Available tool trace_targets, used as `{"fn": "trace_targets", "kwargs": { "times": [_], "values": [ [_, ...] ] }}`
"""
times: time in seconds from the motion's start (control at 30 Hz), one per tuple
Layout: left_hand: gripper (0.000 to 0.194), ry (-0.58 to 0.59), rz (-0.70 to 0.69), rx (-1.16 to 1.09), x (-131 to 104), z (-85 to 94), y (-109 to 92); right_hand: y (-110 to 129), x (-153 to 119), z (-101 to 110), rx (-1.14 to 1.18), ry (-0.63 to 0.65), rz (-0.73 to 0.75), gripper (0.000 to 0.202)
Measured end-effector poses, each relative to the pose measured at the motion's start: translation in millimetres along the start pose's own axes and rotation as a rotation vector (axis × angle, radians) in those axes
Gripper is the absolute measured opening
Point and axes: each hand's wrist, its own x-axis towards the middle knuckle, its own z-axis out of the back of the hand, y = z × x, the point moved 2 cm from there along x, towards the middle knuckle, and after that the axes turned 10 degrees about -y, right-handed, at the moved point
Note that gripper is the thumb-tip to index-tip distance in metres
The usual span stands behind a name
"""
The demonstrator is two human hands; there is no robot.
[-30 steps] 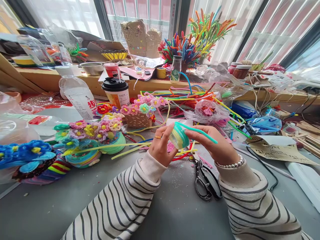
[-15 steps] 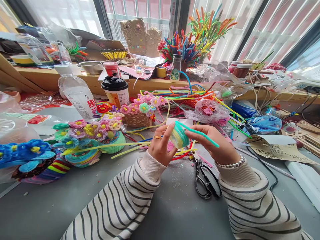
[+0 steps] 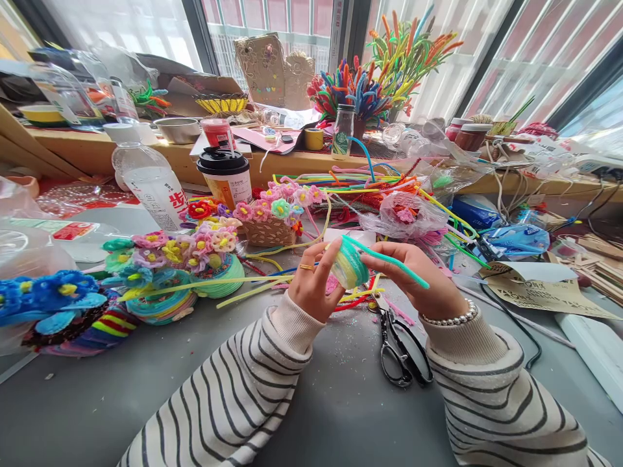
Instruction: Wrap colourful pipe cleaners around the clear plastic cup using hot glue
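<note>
Between my hands is a small round pot (image 3: 351,264) wrapped in pale yellow and turquoise pipe cleaner. My left hand (image 3: 311,282) grips its left side, a gold ring on one finger. My right hand (image 3: 413,272) pinches the turquoise pipe cleaner (image 3: 389,259) close to the pot's right side; its loose end sticks out to the right over my fingers. Black-handled scissors (image 3: 402,347) lie on the grey table (image 3: 335,408) below my right hand. Yellow pipe cleaners (image 3: 253,293) lie to the left of my left hand. The fingertips behind the pot are partly hidden.
On the left stand pots with pipe-cleaner flowers (image 3: 180,253), a plastic bottle (image 3: 150,178) and a paper cup (image 3: 224,175). Loose pipe cleaners (image 3: 341,183) lie in a heap behind my hands. To the right are printed brown paper (image 3: 545,292) and a black cable (image 3: 528,331).
Barely anything differs. The loose end of the turquoise pipe cleaner sits slightly further right and lower; both hands keep their hold in the same place.
</note>
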Motion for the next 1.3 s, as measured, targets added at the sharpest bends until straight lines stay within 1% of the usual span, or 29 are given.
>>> {"fn": "trace_targets", "kwargs": {
  "times": [0.47,0.6,0.77,0.93,1.0,1.2,1.3],
  "values": [
    [0.064,0.001,-0.002,0.013,0,-0.3,0,-1,0,1,0.025,0.004,-0.002,0.023],
    [0.065,0.02,0.044,-0.067,0,0.1,-2,5,-2,-2,0.01,-0.014,-0.006,0.022],
    [0.068,0.072,0.142,-0.18,0,-0.2,-3,3,-1,0,0.056,0.026,0.02,0.024],
    [0.071,0.076,0.198,-0.174,0,-0.1,-1,-6,2,8,-0.051,-0.024,0.032,0.021],
    [0.072,0.073,0.207,-0.17,0,-0.1,-1,-7,2,10,-0.086,-0.023,0.032,0.021],
    [0.07,0.075,0.218,-0.188,0,-0.5,-1,-3,1,8,-0.063,0.003,0.023,0.017],
    [0.069,0.091,0.232,-0.192,0,-0.9,-1,-2,0,6,-0.052,-0.008,0.019,0.016]
  ]
}}
